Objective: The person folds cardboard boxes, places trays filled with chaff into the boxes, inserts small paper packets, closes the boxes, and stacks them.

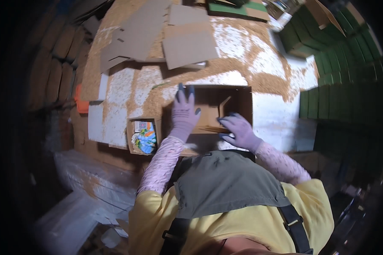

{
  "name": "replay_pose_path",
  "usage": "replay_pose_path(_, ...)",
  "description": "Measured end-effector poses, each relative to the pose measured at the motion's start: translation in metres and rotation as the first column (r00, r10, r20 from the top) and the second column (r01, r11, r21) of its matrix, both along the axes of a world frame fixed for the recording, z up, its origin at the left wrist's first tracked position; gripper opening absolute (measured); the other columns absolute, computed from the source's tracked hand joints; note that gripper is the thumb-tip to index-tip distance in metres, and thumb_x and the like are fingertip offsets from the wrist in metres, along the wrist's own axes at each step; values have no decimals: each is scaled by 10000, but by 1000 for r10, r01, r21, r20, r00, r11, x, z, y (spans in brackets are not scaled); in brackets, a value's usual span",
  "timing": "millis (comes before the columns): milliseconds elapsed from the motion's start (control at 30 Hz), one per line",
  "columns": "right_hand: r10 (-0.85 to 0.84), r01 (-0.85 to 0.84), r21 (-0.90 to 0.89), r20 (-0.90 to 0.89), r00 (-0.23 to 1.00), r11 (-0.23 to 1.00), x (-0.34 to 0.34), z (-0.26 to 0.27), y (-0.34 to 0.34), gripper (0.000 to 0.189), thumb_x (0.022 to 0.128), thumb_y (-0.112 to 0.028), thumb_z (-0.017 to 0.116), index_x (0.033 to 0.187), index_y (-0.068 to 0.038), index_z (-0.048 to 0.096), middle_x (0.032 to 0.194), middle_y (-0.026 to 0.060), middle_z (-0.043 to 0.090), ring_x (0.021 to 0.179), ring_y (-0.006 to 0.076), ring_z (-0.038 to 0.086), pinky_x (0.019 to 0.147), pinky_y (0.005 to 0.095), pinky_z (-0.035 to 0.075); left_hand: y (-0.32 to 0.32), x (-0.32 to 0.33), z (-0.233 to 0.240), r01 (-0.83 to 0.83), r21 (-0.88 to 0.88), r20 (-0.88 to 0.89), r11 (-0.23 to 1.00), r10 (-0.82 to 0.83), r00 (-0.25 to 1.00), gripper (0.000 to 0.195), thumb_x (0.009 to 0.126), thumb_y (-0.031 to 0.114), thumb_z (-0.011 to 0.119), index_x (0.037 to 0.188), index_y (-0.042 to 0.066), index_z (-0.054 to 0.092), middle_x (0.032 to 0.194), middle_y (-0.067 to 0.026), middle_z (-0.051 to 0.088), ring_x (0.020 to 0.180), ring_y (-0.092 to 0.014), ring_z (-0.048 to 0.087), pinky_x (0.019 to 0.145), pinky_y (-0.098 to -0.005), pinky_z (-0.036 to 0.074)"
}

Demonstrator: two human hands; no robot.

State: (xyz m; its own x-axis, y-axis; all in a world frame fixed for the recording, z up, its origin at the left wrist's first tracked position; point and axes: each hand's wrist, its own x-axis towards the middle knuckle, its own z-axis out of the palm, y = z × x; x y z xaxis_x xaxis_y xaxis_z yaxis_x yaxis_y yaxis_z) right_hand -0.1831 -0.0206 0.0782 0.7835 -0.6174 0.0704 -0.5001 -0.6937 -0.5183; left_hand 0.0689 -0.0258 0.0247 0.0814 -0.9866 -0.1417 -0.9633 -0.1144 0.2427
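Note:
An open-topped brown cardboard box (239, 95) stands before me at the table's near edge. Inside it, an upright cardboard piece (224, 104) leans at the right, and a cardboard strip lies along the near wall. My left hand (184, 111), in a lilac glove with dark fingertips, rests over the box's left side, fingers spread towards the far corner. At the near wall is my right hand (239, 130), gloved alike, its fingers bent over the inside and its thumb lower; whether it pinches the cardboard is unclear. Left of the box sits a small carton (159, 134) holding a colourful printed packet (146, 140).
Brown shavings or sawdust (269, 84) lie scattered over the white tabletop (274, 127). Flat cardboard sheets (190, 47) cover the back left. Green boxes (335, 102) are stacked at the right, brown ones (56, 76) at the left. An orange object (82, 99) shows at the left edge.

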Motion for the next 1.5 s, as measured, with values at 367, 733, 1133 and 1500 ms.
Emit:
replay_pose_path(367, -825, 797, 343, -100, 557, 497, -58, -92, -38, 559, 883, 44, 553, 1420, -43, 424, 1295, 183, 597, 1200, 281, 570, 1000, 352, 457, -43, 455, -138, -841, -490, -153, 228, 927, 341, 725, 887, 629, 613, 1361, 87, 530, 1176, -176, 625, 1082, -376, 622, 907, -490, 503)
replay_pose_path(733, -880, 786, 457, -17, 475, 416, -77, -109, -37, 652, 803, 101, 500, 1435, -29, 410, 1310, 165, 574, 1228, 254, 550, 1047, 339, 429, -94, 461, -121, -920, 389, -906, 54, -155, -393, 682, 827, 397, 769, 1407, 180, 484, 1356, -62, 560, 1200, -306, 562, 932, -497, 497)
replay_pose_path(1133, -845, 721, 461, 138, 517, 517, -74, -113, -27, 463, 953, -47, 548, 1406, -38, 450, 1297, 199, 609, 1208, 298, 585, 1024, 370, 451, 70, 274, 5, -469, 530, -734, 706, 106, -671, 525, 951, 326, 575, 1434, 131, 504, 1384, -99, 586, 1220, -307, 589, 1011, -479, 497)
replay_pose_path(1500, -888, 240, 892, 285, 360, 383, -90, -207, -44, 491, 1052, -339, 423, 1432, -33, 475, 1363, 182, 573, 1248, 281, 543, 1072, 355, 405, 43, 21, 47, -128, 148, -976, 981, 123, -180, 407, 971, 90, 562, 1367, 9, 520, 1311, -117, 585, 1194, -254, 597, 977, -409, 540)
